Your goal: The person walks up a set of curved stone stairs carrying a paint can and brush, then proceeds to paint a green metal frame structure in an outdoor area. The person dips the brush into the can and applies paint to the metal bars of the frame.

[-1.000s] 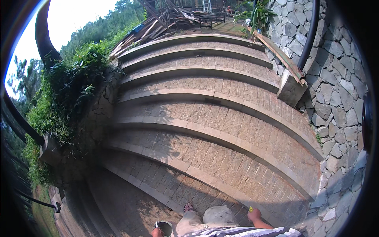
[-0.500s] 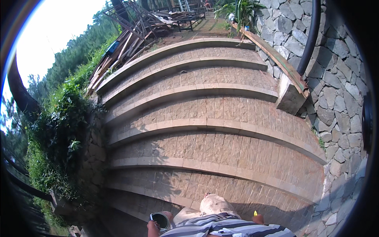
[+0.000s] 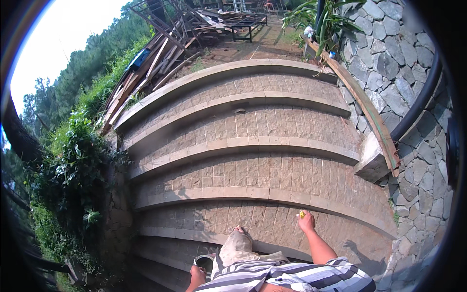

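At the bottom, my left hand (image 3: 196,273) is closed on the edge of a round open can (image 3: 208,263) with a pale rim and a dark inside; its contents cannot be made out. My right arm reaches forward over the stone steps (image 3: 292,175). In my right hand (image 3: 306,223), the fingers are closed around a small yellow object (image 3: 301,214), too small to name. A bare foot shows on a step below beige trousers (image 3: 236,248).
Curved steps rise ahead between a leafy bank (image 3: 73,165) on the left and a stone wall (image 3: 389,53) on the right. A long wooden plank (image 3: 362,100) slopes along the wall over a concrete block (image 3: 372,158). Timber (image 3: 151,73) lies piled at the upper left.
My right hand has swung forward and up with the yellow object, its forearm now showing. One foot has come forward, and the steps have shifted lower in view. My left hand still holds the can.
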Available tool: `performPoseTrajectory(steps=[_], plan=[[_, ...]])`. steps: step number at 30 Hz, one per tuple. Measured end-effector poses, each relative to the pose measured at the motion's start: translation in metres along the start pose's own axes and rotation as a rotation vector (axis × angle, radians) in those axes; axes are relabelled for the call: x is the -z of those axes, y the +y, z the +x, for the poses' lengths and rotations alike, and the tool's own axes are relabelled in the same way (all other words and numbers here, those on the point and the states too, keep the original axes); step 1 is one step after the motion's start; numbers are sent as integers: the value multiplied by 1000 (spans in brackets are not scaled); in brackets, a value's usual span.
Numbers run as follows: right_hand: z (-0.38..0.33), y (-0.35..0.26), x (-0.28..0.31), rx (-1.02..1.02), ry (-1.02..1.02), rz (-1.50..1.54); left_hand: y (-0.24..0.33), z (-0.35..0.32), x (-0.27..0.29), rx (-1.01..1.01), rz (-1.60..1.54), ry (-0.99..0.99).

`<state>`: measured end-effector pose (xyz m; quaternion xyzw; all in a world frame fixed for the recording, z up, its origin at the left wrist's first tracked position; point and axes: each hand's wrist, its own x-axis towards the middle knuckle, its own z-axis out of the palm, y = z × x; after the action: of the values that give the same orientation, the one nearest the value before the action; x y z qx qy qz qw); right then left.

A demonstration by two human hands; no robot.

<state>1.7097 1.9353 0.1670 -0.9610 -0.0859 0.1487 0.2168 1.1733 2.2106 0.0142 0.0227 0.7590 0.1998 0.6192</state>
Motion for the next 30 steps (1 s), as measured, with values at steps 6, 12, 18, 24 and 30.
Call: performPoseTrajectory(steps=[6,12,18,24,30], plan=[[-11,36,36,-464,-100,-194,106,-47,-171,-5,99,86],[-4,70,37,-721,-194,-122,218,-58,-299,-1,165,40],[118,19,60,-730,-212,120,306,-121,-452,-100,132,69],[427,-268,138,-492,-45,143,399,-192,-550,-175,133,208],[656,-441,185,33,124,192,431,-182,-697,-148,60,86]])
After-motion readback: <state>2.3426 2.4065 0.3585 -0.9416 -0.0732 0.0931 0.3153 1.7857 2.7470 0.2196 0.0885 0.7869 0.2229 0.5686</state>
